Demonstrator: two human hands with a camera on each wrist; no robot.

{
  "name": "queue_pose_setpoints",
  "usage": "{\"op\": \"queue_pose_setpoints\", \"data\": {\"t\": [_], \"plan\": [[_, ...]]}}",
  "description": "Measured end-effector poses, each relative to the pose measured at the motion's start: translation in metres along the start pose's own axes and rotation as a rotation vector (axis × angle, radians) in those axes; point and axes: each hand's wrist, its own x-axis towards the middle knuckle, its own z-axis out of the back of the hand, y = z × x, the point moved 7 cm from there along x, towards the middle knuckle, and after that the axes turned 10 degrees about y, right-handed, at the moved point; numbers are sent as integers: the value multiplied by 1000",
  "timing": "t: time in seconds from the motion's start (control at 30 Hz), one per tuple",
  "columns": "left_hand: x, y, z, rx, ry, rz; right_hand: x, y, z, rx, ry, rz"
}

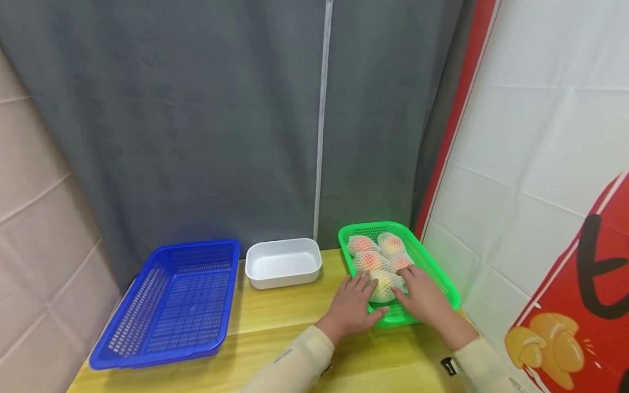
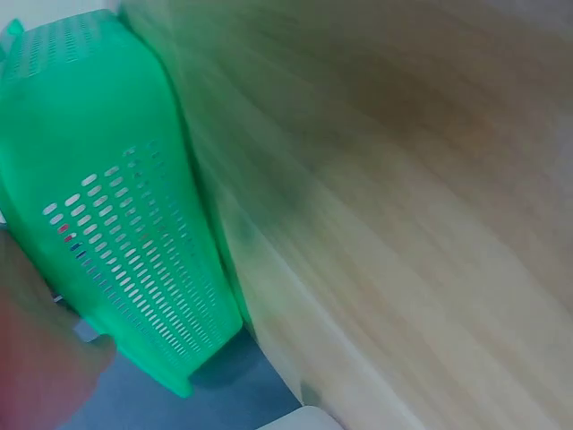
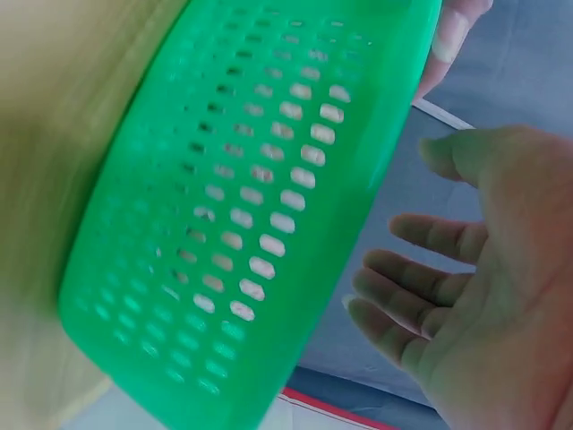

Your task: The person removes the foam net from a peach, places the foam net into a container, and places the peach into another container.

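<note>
Two sets of fingers are loosely spread, the left hand (image 1: 349, 307) and right hand (image 1: 425, 296) being placed about a round, yellowish fruit in white netting (image 1: 383, 286), near the front edge of the green plastic basket (image 1: 434, 262). Light, bruisable flesh is expected; its sides should be cupped. The basket's outer slotted wall (image 3: 269, 219) is shown by the wrist views, the fruit's top by the head view alone.
</note>
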Motion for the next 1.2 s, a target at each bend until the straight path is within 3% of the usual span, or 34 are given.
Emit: {"op": "queue_pose_setpoints", "data": {"t": [0.27, 0.5, 0.73, 0.93, 1.2], "plan": [[-1, 4, -7, -57, 8, 21, 25, -9, -11, -58, 157, 98], [-2, 3, -8, -88, -4, 10, 49, -22, -37, 47, 380, 112], [-3, 3, -4, -95, -16, 8, 68, -10, -40, 111, 492, 154], [-3, 0, -4, -82, -28, -10, 70, -6, -53, 178, 619, 83], [-2, -1, -6, -79, -17, -1, 70, -14, -75, 152, 659, 24]]}}
